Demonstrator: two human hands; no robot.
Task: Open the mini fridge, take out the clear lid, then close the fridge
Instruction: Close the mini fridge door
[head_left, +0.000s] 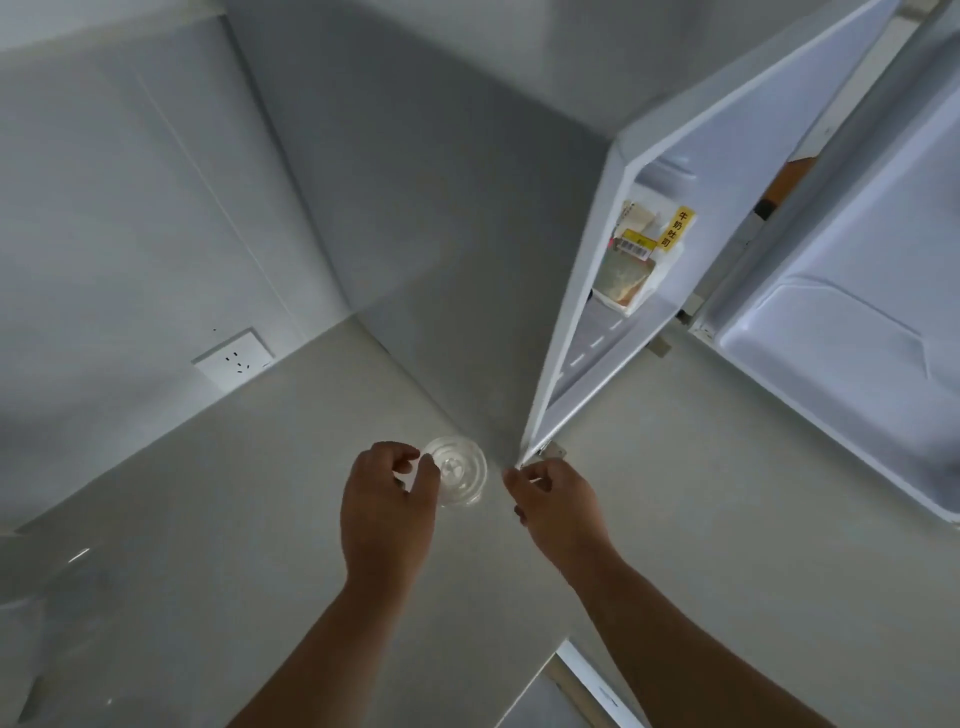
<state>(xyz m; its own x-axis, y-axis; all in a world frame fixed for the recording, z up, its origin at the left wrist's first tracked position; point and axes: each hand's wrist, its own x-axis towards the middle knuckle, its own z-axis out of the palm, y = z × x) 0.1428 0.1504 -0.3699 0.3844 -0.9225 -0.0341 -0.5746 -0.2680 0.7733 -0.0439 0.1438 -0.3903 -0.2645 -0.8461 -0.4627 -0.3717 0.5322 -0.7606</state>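
The white mini fridge (852, 332) stands at the right with its door (582, 291) swung wide open toward me. A round clear lid (460, 470) is low over the pale floor, and my left hand (387, 512) pinches its left rim with thumb and fingers. My right hand (558, 506) is just right of the lid, its fingertips at the bottom corner of the open door; whether it grips the door edge I cannot tell. The door's inner shelf holds a yellow-labelled food packet (636, 260).
A white wall socket (234, 358) sits low on the left wall. Grey wall panels meet in a corner behind the door. A white-edged object (592, 686) lies on the floor by my right forearm. The fridge's inner compartment (841, 374) shows a white moulded base.
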